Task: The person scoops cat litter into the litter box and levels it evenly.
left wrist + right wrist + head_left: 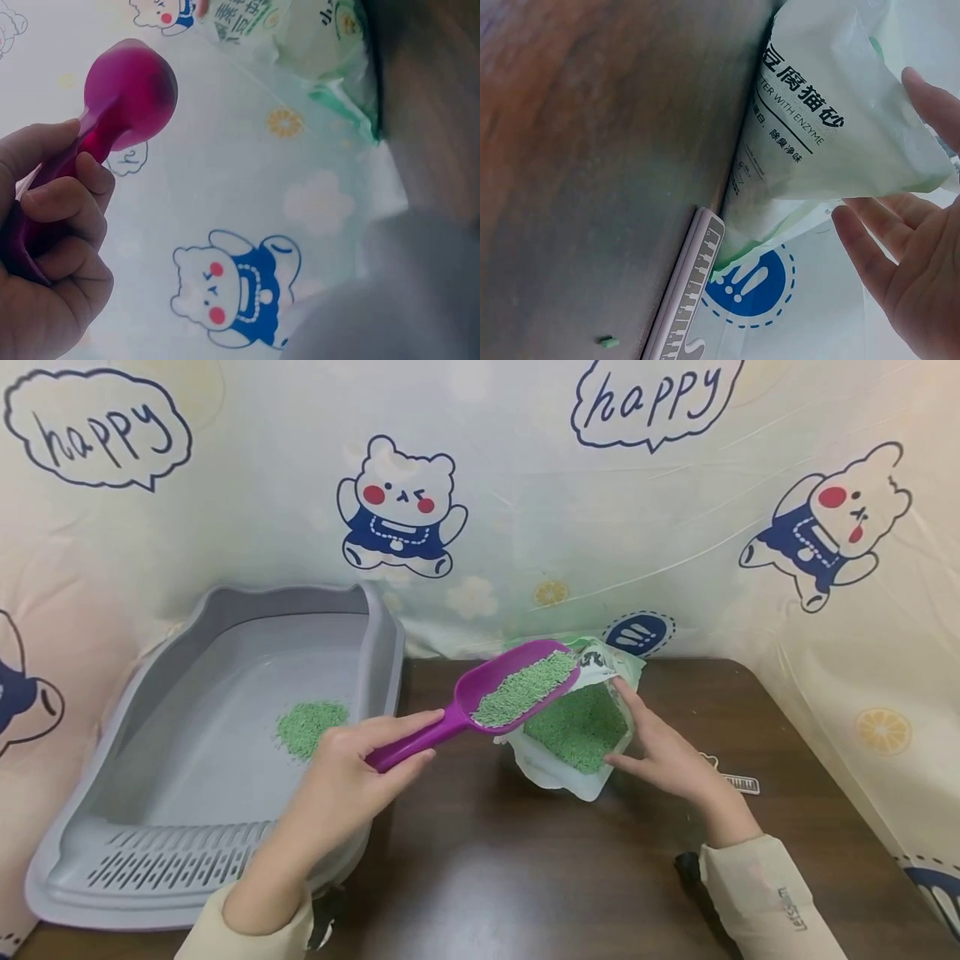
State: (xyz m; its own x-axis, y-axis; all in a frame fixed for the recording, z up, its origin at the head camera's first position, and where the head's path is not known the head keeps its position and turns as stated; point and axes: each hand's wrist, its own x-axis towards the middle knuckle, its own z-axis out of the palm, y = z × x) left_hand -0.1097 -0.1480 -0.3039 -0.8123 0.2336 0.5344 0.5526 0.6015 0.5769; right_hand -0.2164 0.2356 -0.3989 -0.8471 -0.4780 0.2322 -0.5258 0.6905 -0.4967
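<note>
My left hand [337,785] grips the handle of a purple scoop [498,689], its fingers curled round it in the left wrist view. Green litter pellets [525,689] fill the scoop, which is held above the near-left rim of an opened litter bag [555,781]. More green pellets [581,735] lie inside the bag. My right hand [671,756] touches the right side of the bag's mouth, fingers fairly straight and spread. In the right wrist view, the printed bag wall [795,127] stands beside the thumb and fingers.
A grey litter tray [202,760] stands on the left with a small pile of green pellets [311,727] in it. Right of the bag lies a small piano-key tag [742,785] on the brown table [510,877]. A bear-printed cloth [495,527] hangs behind.
</note>
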